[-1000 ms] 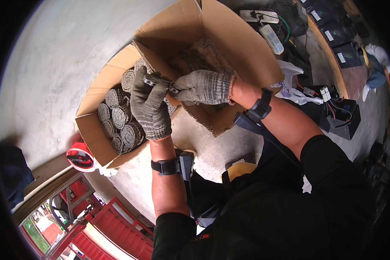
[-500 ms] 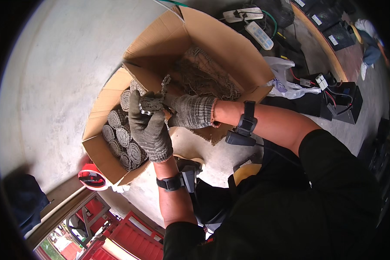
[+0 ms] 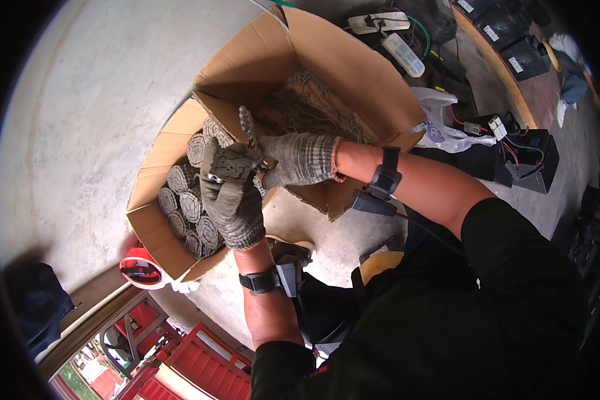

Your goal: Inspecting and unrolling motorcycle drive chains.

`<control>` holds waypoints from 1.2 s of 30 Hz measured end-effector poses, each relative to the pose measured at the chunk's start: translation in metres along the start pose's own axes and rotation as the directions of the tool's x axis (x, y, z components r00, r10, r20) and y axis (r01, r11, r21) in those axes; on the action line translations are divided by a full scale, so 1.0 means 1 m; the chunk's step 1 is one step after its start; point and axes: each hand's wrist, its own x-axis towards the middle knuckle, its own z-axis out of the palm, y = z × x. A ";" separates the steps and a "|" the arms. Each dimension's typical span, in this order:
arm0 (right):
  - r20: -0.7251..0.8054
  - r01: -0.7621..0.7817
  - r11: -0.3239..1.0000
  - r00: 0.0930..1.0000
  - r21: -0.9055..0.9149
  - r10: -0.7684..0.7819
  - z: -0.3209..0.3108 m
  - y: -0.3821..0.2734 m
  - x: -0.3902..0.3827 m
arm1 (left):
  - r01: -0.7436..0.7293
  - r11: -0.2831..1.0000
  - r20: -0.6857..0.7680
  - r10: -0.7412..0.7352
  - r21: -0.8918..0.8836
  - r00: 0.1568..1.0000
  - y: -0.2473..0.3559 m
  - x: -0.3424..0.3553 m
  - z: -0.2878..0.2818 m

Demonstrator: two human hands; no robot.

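Observation:
A grey metal link chain [image 3: 232, 164], partly coiled, is gripped between my two gloved hands above the boxes. My left hand [image 3: 233, 208], in a grey knit glove, closes around the coil from below and the left. From the right, my right hand [image 3: 299, 160] pinches at the chain; its fingertips are partly hidden. A loose tail of links sticks up between the hands. Under and left of them, a cardboard box [image 3: 155, 170] holds several rolled chains [image 3: 191, 206] set on end. Behind my right hand, a larger cardboard box [image 3: 350, 53] holds a heap of loose chains [image 3: 310, 110].
A red and white round object [image 3: 141, 268] stands by the near box's corner. To the right lie a white plastic bag [image 3: 440, 123], power strips [image 3: 403, 55] and a black battery-like box [image 3: 539, 160] with wires. A pale wall [image 3: 100, 120] rises at left.
The coil has turned slightly in my left hand, and its loose tail now stands taller and straighter. My right hand has shifted a little to the right.

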 end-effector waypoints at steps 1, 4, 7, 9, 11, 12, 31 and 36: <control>0.005 0.021 0.999 1.000 -0.033 -0.021 -0.008 -0.006 -0.003 | -0.021 1.000 0.005 0.021 -0.012 1.000 0.001 0.000 -0.005; 0.202 0.209 0.914 0.969 -0.347 -0.145 -0.051 -0.001 -0.008 | -0.011 0.999 0.010 0.011 -0.052 1.000 0.008 0.002 -0.008; -0.048 -0.021 0.996 0.999 0.088 0.025 -0.062 -0.008 -0.006 | -0.011 0.996 0.029 0.008 0.092 1.000 0.011 0.003 -0.021; -0.151 0.166 0.986 0.975 0.021 -0.161 -0.064 -0.008 -0.005 | 0.073 0.997 0.189 -0.068 -0.019 0.980 0.012 0.002 -0.003; -0.049 0.121 0.946 0.993 0.302 -0.111 -0.051 -0.014 -0.004 | 0.099 0.986 0.128 -0.116 0.133 0.985 0.012 0.000 0.002; 0.210 0.048 0.963 0.972 0.266 -0.106 -0.057 -0.011 -0.001 | 0.127 0.986 0.172 -0.144 0.106 0.975 0.010 0.000 0.003; -0.027 -0.142 0.808 0.981 0.572 0.191 -0.048 -0.019 0.000 | 0.075 0.993 0.144 -0.087 0.085 0.986 0.017 -0.001 0.009; -0.020 -0.182 0.813 0.973 0.553 0.231 -0.050 -0.020 0.001 | 0.051 0.991 0.103 -0.064 0.127 0.993 0.016 0.000 0.008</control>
